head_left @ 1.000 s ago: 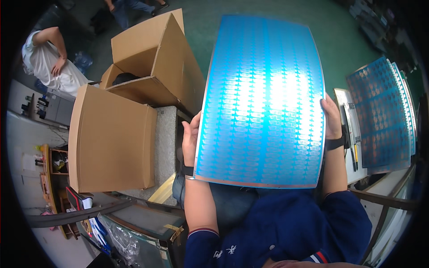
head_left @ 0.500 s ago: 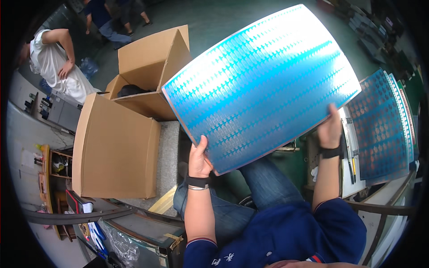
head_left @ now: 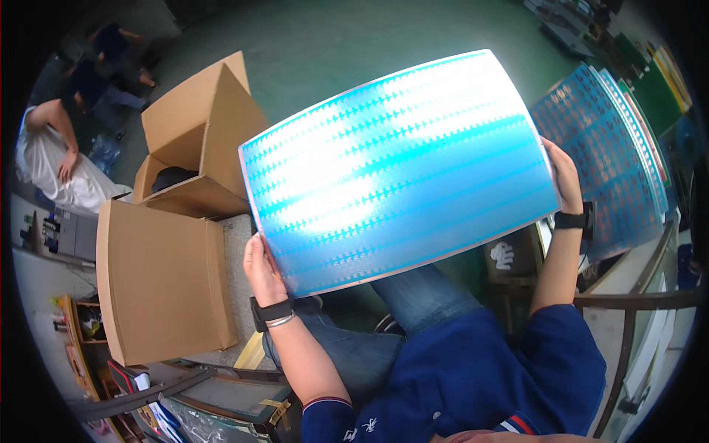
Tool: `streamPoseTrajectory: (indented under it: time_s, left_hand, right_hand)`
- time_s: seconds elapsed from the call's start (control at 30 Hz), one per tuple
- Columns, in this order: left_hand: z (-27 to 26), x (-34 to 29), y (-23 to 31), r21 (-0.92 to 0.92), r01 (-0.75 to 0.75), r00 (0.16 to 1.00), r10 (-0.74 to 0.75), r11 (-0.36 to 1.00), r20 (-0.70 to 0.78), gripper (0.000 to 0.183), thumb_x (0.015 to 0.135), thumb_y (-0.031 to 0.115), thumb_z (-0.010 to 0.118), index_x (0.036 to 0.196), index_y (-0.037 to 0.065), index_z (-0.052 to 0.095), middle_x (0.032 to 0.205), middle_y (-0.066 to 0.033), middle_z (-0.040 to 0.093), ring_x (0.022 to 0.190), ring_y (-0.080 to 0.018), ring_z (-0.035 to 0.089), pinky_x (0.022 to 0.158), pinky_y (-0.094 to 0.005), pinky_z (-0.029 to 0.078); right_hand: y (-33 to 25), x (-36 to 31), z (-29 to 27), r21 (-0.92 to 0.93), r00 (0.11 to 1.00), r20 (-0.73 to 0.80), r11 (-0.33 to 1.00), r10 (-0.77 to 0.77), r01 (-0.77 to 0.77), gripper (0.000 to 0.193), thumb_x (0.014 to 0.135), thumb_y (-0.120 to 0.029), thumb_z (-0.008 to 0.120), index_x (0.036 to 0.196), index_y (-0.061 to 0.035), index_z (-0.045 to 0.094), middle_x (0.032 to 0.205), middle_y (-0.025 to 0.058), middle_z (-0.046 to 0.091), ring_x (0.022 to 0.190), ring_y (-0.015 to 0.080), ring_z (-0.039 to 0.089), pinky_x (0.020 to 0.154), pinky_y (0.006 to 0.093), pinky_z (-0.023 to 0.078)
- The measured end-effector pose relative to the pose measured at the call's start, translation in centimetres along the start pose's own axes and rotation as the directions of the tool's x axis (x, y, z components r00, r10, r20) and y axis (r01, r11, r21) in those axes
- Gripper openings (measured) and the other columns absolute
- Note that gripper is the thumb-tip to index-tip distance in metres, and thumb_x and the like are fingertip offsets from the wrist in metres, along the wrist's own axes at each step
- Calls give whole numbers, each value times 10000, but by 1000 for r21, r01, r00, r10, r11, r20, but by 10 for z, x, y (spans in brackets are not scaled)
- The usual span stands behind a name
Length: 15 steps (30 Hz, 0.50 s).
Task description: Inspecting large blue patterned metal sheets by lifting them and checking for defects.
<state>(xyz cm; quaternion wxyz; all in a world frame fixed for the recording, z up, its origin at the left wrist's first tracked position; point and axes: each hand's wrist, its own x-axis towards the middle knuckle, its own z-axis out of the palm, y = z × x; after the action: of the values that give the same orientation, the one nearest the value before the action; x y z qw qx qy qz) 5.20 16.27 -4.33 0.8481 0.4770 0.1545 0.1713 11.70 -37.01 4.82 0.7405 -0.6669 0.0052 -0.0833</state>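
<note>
A large, thin blue sheet, printed with rows of small repeated shapes, is held up in front of me over my knees. Strong glare whitens its upper part. My left hand is closed on the sheet's left edge near the lower corner. On the opposite side, my right hand grips the right edge, with some fingers hidden behind the sheet. Just beyond my right hand, several similar patterned sheets lean together in a stack.
Left of me are a closed-looking brown cardboard carton and, behind it, an open cardboard box with something dark inside. A white glove lies on a dark surface near my right knee. A person in white is at the far left; others are behind.
The sheet has come lower and turned to lie more level. My right hand has shifted from its lower edge up to its right edge; my left hand has moved left and down with it.
</note>
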Motion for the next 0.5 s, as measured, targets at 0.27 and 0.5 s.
streamPoseTrajectory:
  time_s: [0.27,0.5]
  left_hand:
    - [-11,8,-10,217,68,995,-51,974,-81,167,935,175,503,978,45,600,802,47,594,644,-9,511,528,-148,399]
    - [-7,7,-11,278,98,995,-90,955,-44,165,940,183,487,932,60,597,689,75,544,536,20,436,436,-133,317]
  right_hand:
    - [27,-4,-1,27,986,144,995,86,-91,388,972,-199,399,1244,72,453,1166,128,561,1018,149,558,871,256,444]
    - [24,-7,11,174,996,89,984,15,-30,436,960,-241,420,1259,76,442,1192,160,540,1056,193,542,910,291,429]
